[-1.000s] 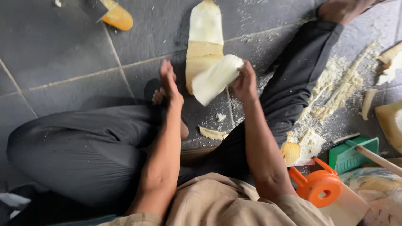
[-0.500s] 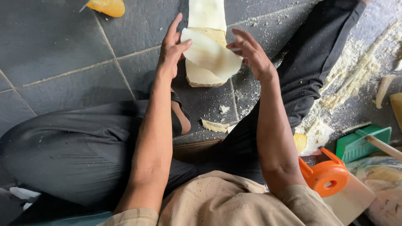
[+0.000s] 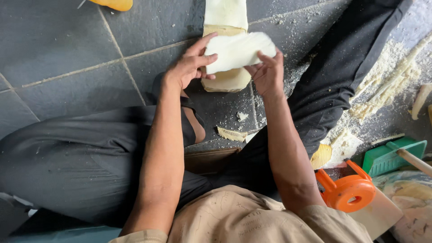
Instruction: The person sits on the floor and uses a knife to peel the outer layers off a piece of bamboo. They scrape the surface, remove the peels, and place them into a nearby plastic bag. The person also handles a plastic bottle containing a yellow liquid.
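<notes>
Both my hands hold a pale, cream-coloured oblong wood piece (image 3: 238,51) crosswise above the floor. My left hand (image 3: 189,67) grips its left end with the fingers curled over the edge. My right hand (image 3: 268,72) pinches its right end from below. Under it a longer pale wood block (image 3: 225,18) lies on the dark grey tiled floor (image 3: 67,54), running away from me. I sit on the floor with my legs in dark trousers (image 3: 342,76) spread to either side of the block.
Pale sawdust and shavings (image 3: 382,94) cover the floor at right. Small wood chips (image 3: 231,133) lie between my legs. An orange plastic handle (image 3: 348,191) and a green plastic dustpan (image 3: 389,155) sit at lower right. A yellow-orange object (image 3: 114,3) lies at the top left.
Both hands have closed on the ends of the pale piece and turned it crosswise, lifting it toward me off the long block. The view has shifted slightly down.
</notes>
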